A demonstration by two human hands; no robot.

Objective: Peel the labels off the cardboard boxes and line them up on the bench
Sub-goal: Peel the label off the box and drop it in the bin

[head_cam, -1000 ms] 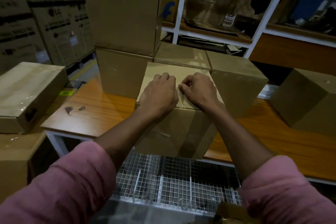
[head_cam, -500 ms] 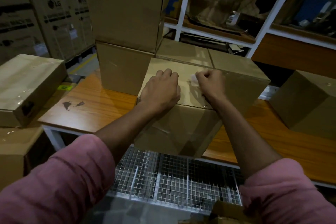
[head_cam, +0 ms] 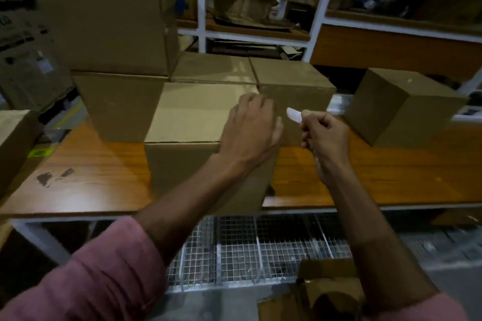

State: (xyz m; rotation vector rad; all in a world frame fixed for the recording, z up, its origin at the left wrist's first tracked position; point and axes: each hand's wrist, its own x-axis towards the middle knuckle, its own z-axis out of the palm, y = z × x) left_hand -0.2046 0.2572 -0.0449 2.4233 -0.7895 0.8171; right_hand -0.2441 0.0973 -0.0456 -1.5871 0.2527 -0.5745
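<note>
A dark stain (head_cam: pixel 55 176) marked the wooden bench (head_cam: pixel 104 177) at the left, with a stack of two boxes (head_cam: pixel 114 60) at the far left of the benchtop. Just right of the stack, the near box (head_cam: pixel 187 122) stood at the bench's near edge. The left hand (head_cam: pixel 251 129) rested on its right top corner, fingers curled down over the far edge. Just right of it, clear of the box, the right hand (head_cam: pixel 324 135) was closed, thumb and forefinger pinching a small white label (head_cam: pixel 294 114) that stuck out to the left. Farther right a lone box (head_cam: pixel 401 107) sat apart on the bench.
</note>
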